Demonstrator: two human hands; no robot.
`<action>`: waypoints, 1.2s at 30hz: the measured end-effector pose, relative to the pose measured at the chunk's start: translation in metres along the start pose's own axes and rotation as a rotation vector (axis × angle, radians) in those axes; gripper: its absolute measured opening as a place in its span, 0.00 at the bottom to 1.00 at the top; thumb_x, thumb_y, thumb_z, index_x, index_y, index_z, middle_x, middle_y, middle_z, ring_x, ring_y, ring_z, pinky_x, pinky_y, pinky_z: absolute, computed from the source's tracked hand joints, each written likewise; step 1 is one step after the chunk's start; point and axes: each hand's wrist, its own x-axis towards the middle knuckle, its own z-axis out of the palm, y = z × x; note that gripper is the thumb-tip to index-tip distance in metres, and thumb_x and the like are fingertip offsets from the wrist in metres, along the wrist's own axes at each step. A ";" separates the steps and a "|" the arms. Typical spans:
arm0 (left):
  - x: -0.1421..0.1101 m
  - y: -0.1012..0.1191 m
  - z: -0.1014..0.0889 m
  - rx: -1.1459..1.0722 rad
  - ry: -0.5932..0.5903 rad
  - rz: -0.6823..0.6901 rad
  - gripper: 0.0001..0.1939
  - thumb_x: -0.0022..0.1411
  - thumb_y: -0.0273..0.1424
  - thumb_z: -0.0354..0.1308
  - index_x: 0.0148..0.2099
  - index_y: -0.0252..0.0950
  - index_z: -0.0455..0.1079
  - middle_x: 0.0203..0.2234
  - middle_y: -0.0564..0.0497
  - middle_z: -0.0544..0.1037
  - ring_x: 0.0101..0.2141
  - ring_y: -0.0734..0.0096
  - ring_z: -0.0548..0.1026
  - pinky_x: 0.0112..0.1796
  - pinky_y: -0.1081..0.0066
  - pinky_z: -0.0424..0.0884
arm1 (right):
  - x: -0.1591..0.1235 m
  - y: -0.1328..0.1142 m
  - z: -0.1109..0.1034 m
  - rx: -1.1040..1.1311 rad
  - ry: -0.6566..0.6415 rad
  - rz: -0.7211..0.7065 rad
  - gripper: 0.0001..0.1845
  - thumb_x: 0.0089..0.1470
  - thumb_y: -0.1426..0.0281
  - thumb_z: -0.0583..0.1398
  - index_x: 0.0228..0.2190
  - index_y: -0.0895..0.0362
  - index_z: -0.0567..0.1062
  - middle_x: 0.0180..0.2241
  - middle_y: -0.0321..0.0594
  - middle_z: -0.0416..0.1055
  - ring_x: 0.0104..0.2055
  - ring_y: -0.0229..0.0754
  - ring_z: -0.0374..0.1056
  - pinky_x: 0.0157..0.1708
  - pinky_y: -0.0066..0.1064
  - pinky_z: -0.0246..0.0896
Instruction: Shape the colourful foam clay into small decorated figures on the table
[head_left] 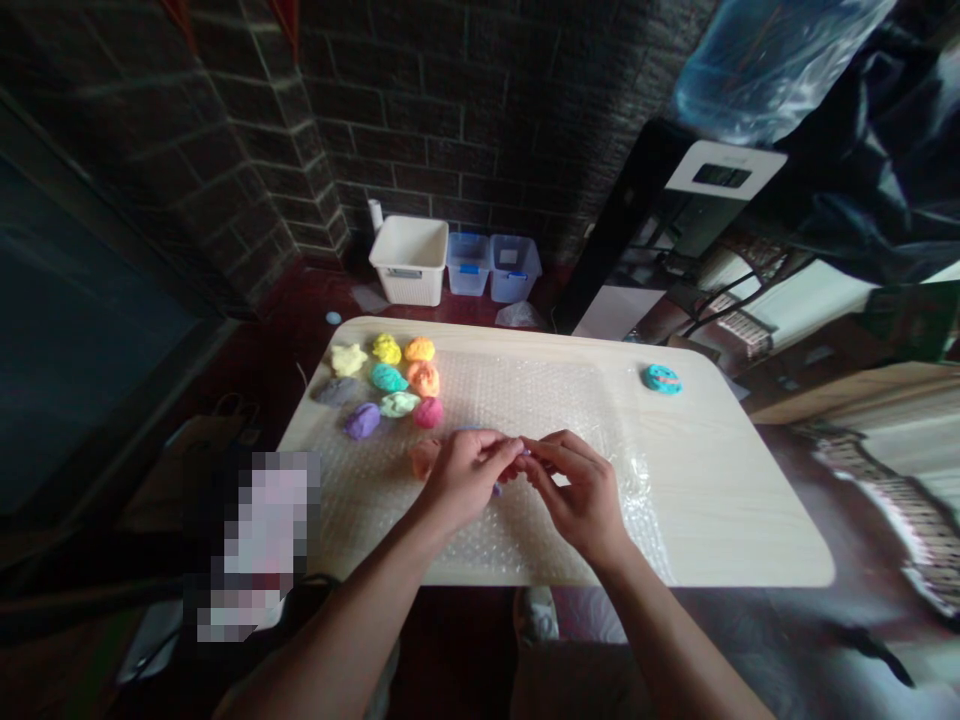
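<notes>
My left hand (472,465) and my right hand (574,480) meet over the bubble wrap (540,390), fingertips pinched together. Between them is a small bit of purple modelling clay (524,452), mostly covered by the fingers. Another purple bit (496,489) shows just under my left fingers. Beside my left hand lies a brownish-orange clay lump (424,457), partly hidden by it. Something blue (469,429) peeks out behind the left knuckles. Several clay lumps sit at the table's far left, among them a purple lump (363,421), a pink lump (428,412) and a teal lump (388,377).
A teal clay piece with an orange stripe (663,379) rests on the right of the wooden table (720,480). Beyond the far edge stand a white bin (409,262) and two clear blue boxes (514,268). A water dispenser (652,220) rises behind the table.
</notes>
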 end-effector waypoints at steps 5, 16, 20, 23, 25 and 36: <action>0.001 0.000 -0.001 0.013 -0.013 -0.013 0.19 0.63 0.44 0.64 0.34 0.31 0.80 0.28 0.44 0.83 0.30 0.68 0.78 0.32 0.72 0.70 | -0.001 0.000 -0.001 -0.060 0.007 -0.004 0.07 0.65 0.71 0.63 0.42 0.55 0.83 0.33 0.41 0.76 0.32 0.41 0.73 0.31 0.33 0.71; -0.003 0.008 -0.003 -0.203 -0.025 -0.039 0.12 0.60 0.38 0.69 0.38 0.34 0.82 0.31 0.47 0.83 0.34 0.69 0.77 0.39 0.70 0.70 | -0.002 0.000 0.001 0.264 0.070 0.126 0.13 0.63 0.72 0.65 0.49 0.50 0.82 0.39 0.41 0.77 0.32 0.38 0.74 0.29 0.32 0.74; -0.002 0.005 -0.004 -0.208 -0.040 -0.050 0.12 0.59 0.39 0.70 0.36 0.34 0.81 0.30 0.48 0.81 0.32 0.71 0.75 0.37 0.71 0.69 | -0.003 -0.001 0.000 0.357 0.073 0.142 0.10 0.63 0.72 0.65 0.46 0.51 0.84 0.37 0.41 0.76 0.30 0.37 0.74 0.28 0.31 0.73; -0.002 0.003 -0.004 -0.209 -0.032 -0.045 0.12 0.58 0.39 0.71 0.36 0.33 0.81 0.30 0.47 0.82 0.32 0.71 0.75 0.35 0.72 0.68 | -0.003 -0.003 0.000 0.367 0.074 0.161 0.08 0.62 0.71 0.66 0.43 0.52 0.84 0.36 0.40 0.76 0.29 0.36 0.73 0.27 0.30 0.72; -0.001 0.003 -0.003 -0.206 -0.029 -0.031 0.13 0.58 0.39 0.71 0.37 0.33 0.81 0.30 0.47 0.82 0.32 0.71 0.75 0.36 0.72 0.69 | -0.003 -0.004 0.001 0.361 0.082 0.176 0.07 0.62 0.71 0.66 0.42 0.52 0.83 0.36 0.40 0.77 0.29 0.37 0.74 0.28 0.30 0.72; -0.003 0.004 -0.002 -0.195 0.050 0.017 0.13 0.52 0.35 0.76 0.40 0.36 0.84 0.33 0.45 0.86 0.35 0.66 0.81 0.33 0.71 0.74 | -0.003 -0.002 0.004 0.368 0.166 0.206 0.02 0.61 0.70 0.67 0.37 0.53 0.83 0.32 0.38 0.77 0.27 0.36 0.73 0.25 0.29 0.69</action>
